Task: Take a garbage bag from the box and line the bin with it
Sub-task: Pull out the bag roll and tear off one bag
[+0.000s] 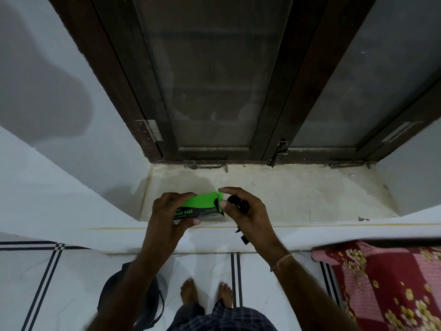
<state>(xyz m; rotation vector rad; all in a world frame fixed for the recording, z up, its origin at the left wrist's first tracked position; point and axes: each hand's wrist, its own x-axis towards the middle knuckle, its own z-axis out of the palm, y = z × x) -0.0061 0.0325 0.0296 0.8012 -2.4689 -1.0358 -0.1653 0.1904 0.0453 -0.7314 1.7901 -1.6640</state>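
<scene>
A green and black garbage bag box (202, 207) is held just above the window ledge (298, 194). My left hand (167, 213) grips its left end, fingers over the top and thumb below. My right hand (245, 211) is at the box's open right end, where its thumb and forefinger touch the flap. A rolled black garbage bag (238, 204) lies in that same hand's curled fingers, and a black strip (242, 236) hangs below the palm. On the floor at the lower left stands the dark bin (114, 285), mostly hidden behind my left forearm.
A dark wooden window frame (269, 115) with latches rises behind the ledge. White walls flank it. A red floral cloth (381, 283) lies at the lower right. My bare feet (205, 295) stand on white floor tiles with black stripes.
</scene>
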